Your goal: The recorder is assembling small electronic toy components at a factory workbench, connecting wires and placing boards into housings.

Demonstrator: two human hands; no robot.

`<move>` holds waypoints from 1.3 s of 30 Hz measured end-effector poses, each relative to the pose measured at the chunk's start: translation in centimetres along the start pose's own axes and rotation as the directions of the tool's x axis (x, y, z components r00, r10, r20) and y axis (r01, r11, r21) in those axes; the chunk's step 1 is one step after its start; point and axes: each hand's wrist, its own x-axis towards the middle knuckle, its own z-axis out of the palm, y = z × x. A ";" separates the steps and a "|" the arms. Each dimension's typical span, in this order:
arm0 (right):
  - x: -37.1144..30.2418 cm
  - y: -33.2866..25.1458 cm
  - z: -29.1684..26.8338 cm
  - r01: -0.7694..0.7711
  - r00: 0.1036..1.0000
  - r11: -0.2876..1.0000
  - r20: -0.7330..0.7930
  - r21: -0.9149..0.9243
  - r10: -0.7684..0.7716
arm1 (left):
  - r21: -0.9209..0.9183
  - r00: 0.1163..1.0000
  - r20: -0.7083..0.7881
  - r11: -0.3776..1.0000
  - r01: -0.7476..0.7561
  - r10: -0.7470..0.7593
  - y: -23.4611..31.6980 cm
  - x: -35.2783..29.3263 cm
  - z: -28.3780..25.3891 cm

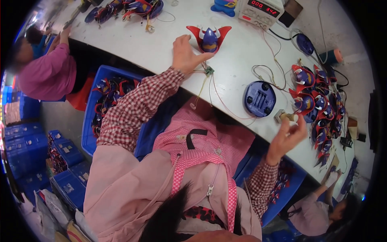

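The left hand (186, 54) rests half-curled against the red-and-blue toy head (209, 38) on the white table (238, 56), a light, rigid shell best gripped by its sides, not its trailing wires (209, 86), while the right hand (284, 137) pinches a small tan part (287, 117).

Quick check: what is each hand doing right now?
Left hand: on the table, fingers touching the red-and-blue toy part, not clearly gripping it.
Right hand: closed on a small tan piece.
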 end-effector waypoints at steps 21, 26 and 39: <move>-0.3 -6.3 9.5 -0.420 0.730 0.787 0.684 0.452 -0.003 | -0.773 0.819 0.573 0.349 0.530 0.025 4.1 1.3 -4.2; 1.5 -2.0 5.5 -0.570 0.739 0.666 0.655 0.481 0.158 | -0.729 0.708 0.667 0.396 0.558 0.230 8.8 -0.9 -2.3; -1.0 2.8 4.1 0.192 0.901 0.981 0.392 0.022 -0.185 | -0.797 0.824 0.480 0.541 0.268 0.300 12.3 -7.0 -1.4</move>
